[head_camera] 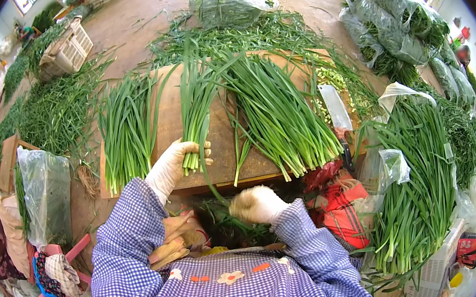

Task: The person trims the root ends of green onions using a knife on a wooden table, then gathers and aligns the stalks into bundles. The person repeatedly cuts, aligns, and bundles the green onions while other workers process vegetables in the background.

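My left hand (181,157), in a pale glove, grips a small bunch of garlic chives (196,116) near its cut white ends, above a wooden board (171,109). My right hand (255,204), gloved and blurred, is curled just off the board's near edge. One long chive leaf (211,185) runs down from the bunch to its fingers. Right of the bunch, a large pile of chives (282,114) lies fanned across the board, with a few loose stalks (242,158) beside it. Another chive bundle (126,135) rests at the board's left end.
A cleaver (336,109) with a dark handle lies at the board's right, near chopped stem ends (331,77). Further right, more chives (420,184) stand above a white crate (433,266). Leaf scraps (57,113) cover the floor; filled plastic bags (229,2) sit beyond the board.
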### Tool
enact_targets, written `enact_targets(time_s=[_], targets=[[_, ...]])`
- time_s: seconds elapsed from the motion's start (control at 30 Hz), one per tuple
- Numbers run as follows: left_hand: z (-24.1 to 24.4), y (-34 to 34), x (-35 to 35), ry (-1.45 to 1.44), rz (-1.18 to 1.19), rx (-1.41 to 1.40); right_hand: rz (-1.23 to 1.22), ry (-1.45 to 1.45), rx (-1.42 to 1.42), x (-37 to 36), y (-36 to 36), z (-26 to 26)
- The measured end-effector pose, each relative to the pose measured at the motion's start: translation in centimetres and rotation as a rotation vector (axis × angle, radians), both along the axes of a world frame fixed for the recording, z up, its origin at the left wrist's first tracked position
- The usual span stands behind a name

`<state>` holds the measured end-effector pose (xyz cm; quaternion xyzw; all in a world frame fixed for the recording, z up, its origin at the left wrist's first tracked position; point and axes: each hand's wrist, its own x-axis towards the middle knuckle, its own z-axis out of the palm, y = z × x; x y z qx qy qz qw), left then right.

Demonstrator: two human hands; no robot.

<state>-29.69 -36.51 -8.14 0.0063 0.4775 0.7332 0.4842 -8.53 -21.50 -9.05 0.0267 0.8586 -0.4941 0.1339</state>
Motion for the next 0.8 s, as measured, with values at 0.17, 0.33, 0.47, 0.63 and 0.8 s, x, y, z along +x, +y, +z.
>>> enact_targets(time_s=[0.17,0.33,0.47,0.63,0.8], targets=[[-1.2,0.3,0.3,-0.116,-0.098,-0.046,-0.058,-0.383,0.319,-0.5,-1.2,-0.5],[-3.2,0.6,0.8,-0.164,-0.165,-0.265,-0.322,-0.361,0.465,-4.4,-0.4,-2.5],[-3.7,0.6,1.6,-0.019,-0.315,-0.349,-0.632,-0.312,-0.255,-4.6,-2.7,-6.1],[-4.5,1.8,2.8,-0.188,-0.336,-0.287,-0.721,-0.258,-0.567,-3.8,-3.1,-3.7],[-2.9,1.5,2.9,-0.167,-0.317,-0.229,-0.413,-0.365,0.405,-1.7,-0.1,-2.5]])
